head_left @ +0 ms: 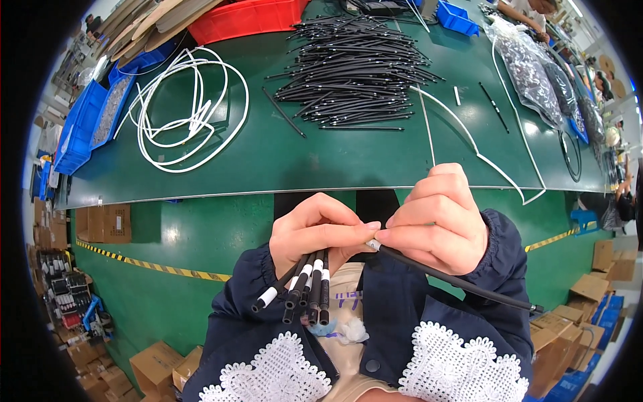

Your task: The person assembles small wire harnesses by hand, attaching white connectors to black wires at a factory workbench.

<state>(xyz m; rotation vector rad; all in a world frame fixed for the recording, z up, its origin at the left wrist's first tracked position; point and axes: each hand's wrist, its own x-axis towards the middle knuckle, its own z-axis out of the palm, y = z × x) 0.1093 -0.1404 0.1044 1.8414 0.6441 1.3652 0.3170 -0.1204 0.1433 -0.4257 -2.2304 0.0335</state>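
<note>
My left hand (307, 231) is closed round several short black tubes (325, 296) with white bands, whose ends hang below the fingers. Its thumb and fingertip also meet the white-banded end of another black tube (459, 280). That longer tube slants down to the right, and my right hand (439, 228) pinches it close to the white band (373, 245). Both hands are in front of my body, just short of the table edge. Beyond them on the green table (268, 161) lies a large pile of similar black tubes (355, 74).
A coil of white tubing (194, 120) lies left of the pile, near a blue bin (90, 127). At the back stands a red bin (244, 20). On the right are bent white tubing (462, 127), a loose black tube (493, 107) and clear plastic bags (529, 74). Another person (529, 13) is far right.
</note>
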